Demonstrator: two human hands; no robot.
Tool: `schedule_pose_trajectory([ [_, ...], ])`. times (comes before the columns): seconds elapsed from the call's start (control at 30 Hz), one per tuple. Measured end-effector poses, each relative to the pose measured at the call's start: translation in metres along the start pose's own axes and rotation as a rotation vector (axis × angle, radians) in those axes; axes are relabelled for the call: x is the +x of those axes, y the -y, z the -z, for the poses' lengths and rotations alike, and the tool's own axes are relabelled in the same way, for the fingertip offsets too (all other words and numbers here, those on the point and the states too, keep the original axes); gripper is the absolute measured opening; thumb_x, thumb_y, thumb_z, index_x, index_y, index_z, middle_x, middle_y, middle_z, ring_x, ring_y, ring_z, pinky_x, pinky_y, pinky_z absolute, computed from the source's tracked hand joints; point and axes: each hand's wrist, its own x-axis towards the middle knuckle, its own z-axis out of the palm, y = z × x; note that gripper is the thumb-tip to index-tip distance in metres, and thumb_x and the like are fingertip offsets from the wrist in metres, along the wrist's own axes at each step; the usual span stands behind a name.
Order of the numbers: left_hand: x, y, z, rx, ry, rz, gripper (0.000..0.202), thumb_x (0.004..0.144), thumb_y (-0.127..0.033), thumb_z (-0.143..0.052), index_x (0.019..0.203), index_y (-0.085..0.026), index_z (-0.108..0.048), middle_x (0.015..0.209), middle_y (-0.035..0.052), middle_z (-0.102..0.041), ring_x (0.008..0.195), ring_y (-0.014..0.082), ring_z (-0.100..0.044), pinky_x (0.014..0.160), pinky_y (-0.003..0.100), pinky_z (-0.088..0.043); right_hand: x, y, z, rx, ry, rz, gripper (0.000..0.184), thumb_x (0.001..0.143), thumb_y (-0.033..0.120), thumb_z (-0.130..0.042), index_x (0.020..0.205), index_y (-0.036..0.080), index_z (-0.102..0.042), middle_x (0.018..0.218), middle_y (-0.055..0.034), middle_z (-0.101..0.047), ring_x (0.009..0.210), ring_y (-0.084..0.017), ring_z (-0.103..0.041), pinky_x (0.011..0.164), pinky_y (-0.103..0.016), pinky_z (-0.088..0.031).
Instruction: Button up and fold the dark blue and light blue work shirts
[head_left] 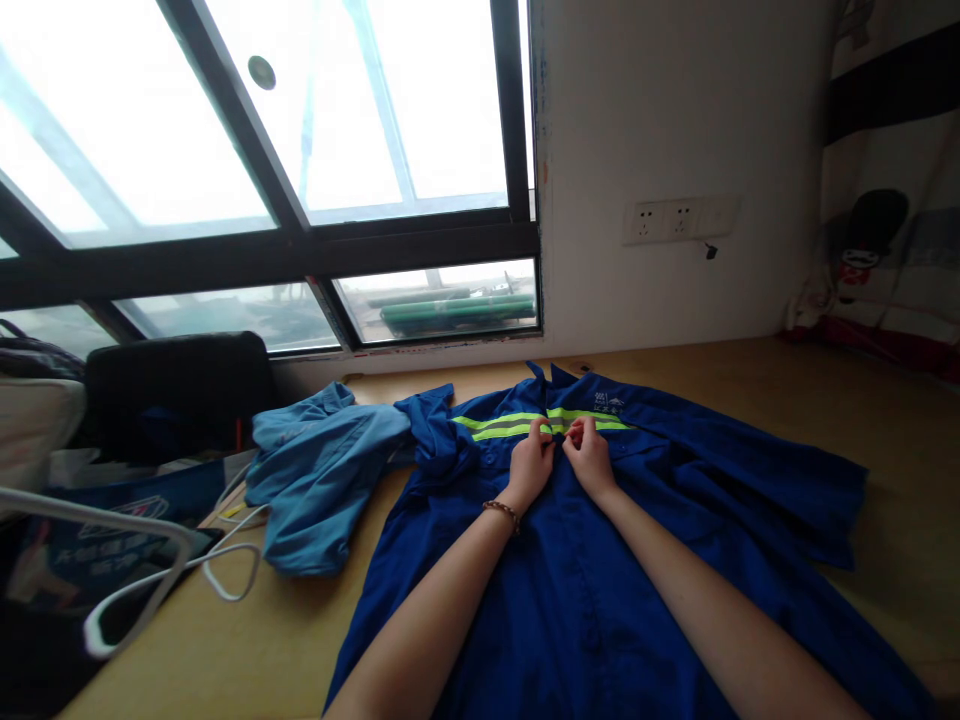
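A dark blue work jacket (517, 580) with yellow-green reflective stripes lies spread, front up, its collar toward the wall. At the stripe on the front opening, my left hand (531, 465) has its fingers pinched on the left edge of the cloth. Just beside it my right hand (589, 458) pinches the right edge, fingertips close to the left ones. Whether a button or other fastener sits between the fingers is too small to see. A beaded bracelet (502, 513) is on my left wrist. The jacket's right-side sleeve (795, 490) stretches outward; the other sleeve is bunched.
A folded light blue garment (322, 480) lies left of the jacket on the wooden table (180, 650). A white cable (240, 550) loops at the table's left side near bags (127, 530). Behind are a window and a wall socket panel (679, 220); a curtain (892, 200) hangs at right.
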Motion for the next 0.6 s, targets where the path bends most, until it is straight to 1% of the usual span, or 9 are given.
schedule_pose_trajectory([
  [0.1,0.007,0.009,0.001,0.046,-0.044,0.08,0.038,0.068,-0.012,-0.058,0.103,-0.023,-0.051,0.075,0.0023,-0.063,0.073,0.0193,-0.057,0.069,0.026,-0.038,0.003,-0.002,0.002,-0.005,-0.041,-0.021,0.016,0.069,0.019,-0.045,0.085,0.017,-0.049,0.073,-0.004,-0.059,0.063,-0.016,-0.056,0.064,-0.029,-0.046],
  [0.17,0.014,0.016,0.002,0.067,-0.05,0.115,0.038,0.067,-0.012,-0.06,0.102,-0.023,-0.052,0.074,0.0029,-0.064,0.076,0.0205,-0.058,0.07,0.027,-0.037,0.006,-0.001,0.003,-0.03,-0.033,-0.056,0.012,0.069,0.02,-0.045,0.079,0.017,-0.052,0.072,-0.0045,-0.061,0.064,-0.017,-0.057,0.064,-0.03,-0.046],
  [0.2,0.017,0.019,0.002,0.072,-0.045,0.122,0.038,0.067,-0.012,-0.061,0.102,-0.023,-0.052,0.075,0.003,-0.064,0.076,0.0206,-0.058,0.07,0.027,-0.037,0.007,-0.001,0.004,-0.048,0.0,-0.076,0.01,0.069,0.02,-0.045,0.075,0.018,-0.053,0.071,-0.0046,-0.062,0.064,-0.017,-0.058,0.064,-0.03,-0.046],
  [0.3,0.031,0.027,0.001,0.082,-0.039,0.114,0.04,0.066,-0.013,-0.062,0.104,-0.023,-0.052,0.076,0.0028,-0.064,0.076,0.0203,-0.058,0.07,0.027,-0.038,0.006,0.005,0.003,-0.087,0.152,-0.111,0.01,0.068,0.017,-0.046,0.07,0.018,-0.056,0.065,-0.0032,-0.062,0.061,-0.017,-0.058,0.06,-0.028,-0.045],
  [0.4,0.048,0.033,0.002,0.068,-0.056,0.113,0.042,0.065,-0.013,-0.063,0.104,-0.023,-0.053,0.076,0.0025,-0.064,0.077,0.02,-0.058,0.071,0.027,-0.037,-0.005,0.014,0.0,-0.149,0.266,-0.066,0.01,0.065,0.013,-0.052,0.071,0.019,-0.057,0.066,-0.0028,-0.061,0.059,-0.015,-0.057,0.057,-0.025,-0.043],
  [0.47,0.06,0.036,0.004,0.058,-0.058,0.11,0.041,0.065,-0.013,-0.064,0.103,-0.023,-0.055,0.075,0.0023,-0.064,0.078,0.02,-0.058,0.073,0.027,-0.037,-0.015,0.019,-0.002,-0.27,0.301,-0.009,0.011,0.065,0.015,-0.055,0.074,0.019,-0.057,0.072,-0.0048,-0.061,0.064,-0.017,-0.056,0.059,-0.026,-0.042],
  [0.53,0.07,0.039,0.006,0.076,-0.046,0.096,0.04,0.065,-0.014,-0.064,0.103,-0.023,-0.055,0.076,0.0024,-0.064,0.079,0.0199,-0.058,0.075,0.027,-0.037,-0.024,0.022,-0.004,-0.394,0.286,0.042,0.011,0.066,0.018,-0.057,0.077,0.019,-0.057,0.077,-0.0069,-0.059,0.072,-0.019,-0.055,0.062,-0.027,-0.042],
  [0.6,0.076,0.042,0.007,0.104,-0.035,0.08,0.041,0.066,-0.015,-0.064,0.105,-0.024,-0.055,0.077,0.0024,-0.064,0.08,0.0198,-0.058,0.077,0.027,-0.037,-0.03,0.023,-0.004,-0.449,0.255,0.069,0.009,0.069,0.022,-0.057,0.077,0.019,-0.055,0.077,-0.0074,-0.057,0.075,-0.02,-0.053,0.065,-0.028,-0.042],
])
